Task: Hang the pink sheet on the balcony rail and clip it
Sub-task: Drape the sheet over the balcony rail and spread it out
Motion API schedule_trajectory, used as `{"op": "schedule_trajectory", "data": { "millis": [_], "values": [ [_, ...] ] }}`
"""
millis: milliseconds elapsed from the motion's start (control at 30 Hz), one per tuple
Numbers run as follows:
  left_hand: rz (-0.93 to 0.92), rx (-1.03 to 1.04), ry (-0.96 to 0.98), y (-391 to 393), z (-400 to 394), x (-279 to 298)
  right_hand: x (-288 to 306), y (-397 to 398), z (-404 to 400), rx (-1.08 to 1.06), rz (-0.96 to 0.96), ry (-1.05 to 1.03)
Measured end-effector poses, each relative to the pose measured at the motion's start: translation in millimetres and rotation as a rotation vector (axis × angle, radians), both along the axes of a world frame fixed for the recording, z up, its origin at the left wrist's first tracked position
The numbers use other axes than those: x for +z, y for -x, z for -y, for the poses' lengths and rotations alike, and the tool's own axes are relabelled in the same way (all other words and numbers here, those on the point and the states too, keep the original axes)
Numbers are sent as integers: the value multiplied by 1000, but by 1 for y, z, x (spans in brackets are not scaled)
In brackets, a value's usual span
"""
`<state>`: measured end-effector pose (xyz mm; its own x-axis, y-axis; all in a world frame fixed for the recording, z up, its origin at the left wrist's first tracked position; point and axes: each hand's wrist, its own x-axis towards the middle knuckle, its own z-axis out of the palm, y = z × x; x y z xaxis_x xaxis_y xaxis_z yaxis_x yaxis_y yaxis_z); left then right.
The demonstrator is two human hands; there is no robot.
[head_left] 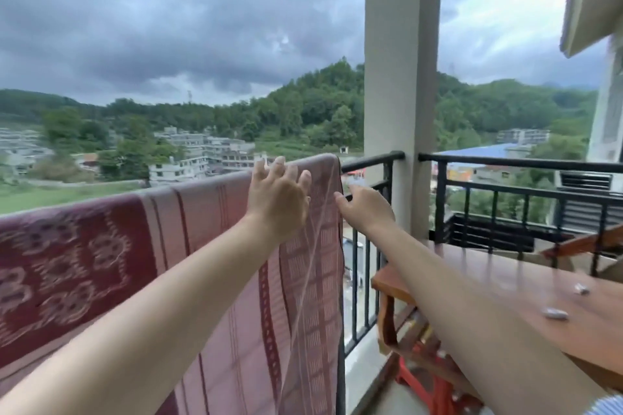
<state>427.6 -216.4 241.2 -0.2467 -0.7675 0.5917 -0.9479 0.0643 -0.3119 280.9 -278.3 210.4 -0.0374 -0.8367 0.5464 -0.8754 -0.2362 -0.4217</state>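
Hanging lengthwise along balcony rail (371,163): pink sheet (209,246), 2 open hands.

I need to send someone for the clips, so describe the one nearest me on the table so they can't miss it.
Start at the pale pillar that splits the black balcony rail; right of it stands a wooden table. Two small pale clips lie on it past the right hand and its forearm. Take the nearer clip, lower and larger in view than the far clip.

A grey pillar (401,77) stands between black railing sections, a wooden worktop (526,283) sits at right over a red stool (435,387), with green hills (303,104) under overcast daylight.
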Motion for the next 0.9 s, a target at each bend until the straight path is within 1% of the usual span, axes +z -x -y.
{"op": "schedule_trajectory", "data": {
  "millis": [100, 167, 267, 367, 467, 533, 600, 633, 700, 800, 900],
  "values": [
    [-11, 81, 42, 5, 24, 15, 14, -1, 44, 83, 133, 38],
    [1, 81, 111, 11, 46, 17, 20, 4, 73, 183, 272, 109],
    [2, 96, 139, 15, 63, 22, 17, 15, 102, 360, 395, 190],
    [-127, 77, 179, 18, 71, 22, 11, 20, 123, 523, 428, 192],
    [-200, 5, 232, 28, 77, 21, 8, 22, 129, 583, 486, 252],
    [-244, -13, 226, 29, 77, 21, 5, 22, 125, 602, 451, 294],
    [-271, -19, 252, 31, 77, 21, 6, 23, 123, 630, 404, 331],
    [-284, -15, 284, 35, 78, 20, 7, 25, 125, 654, 413, 336],
    [-305, 10, 346, 41, 80, 19, 13, 29, 133, 735, 462, 302],
    [-332, 74, 416, 55, 85, 20, 24, 42, 144, 914, 531, 222],
    [-299, 79, 443, 73, 96, 27, 34, 60, 155, 968, 611, 220]
  ]
}}
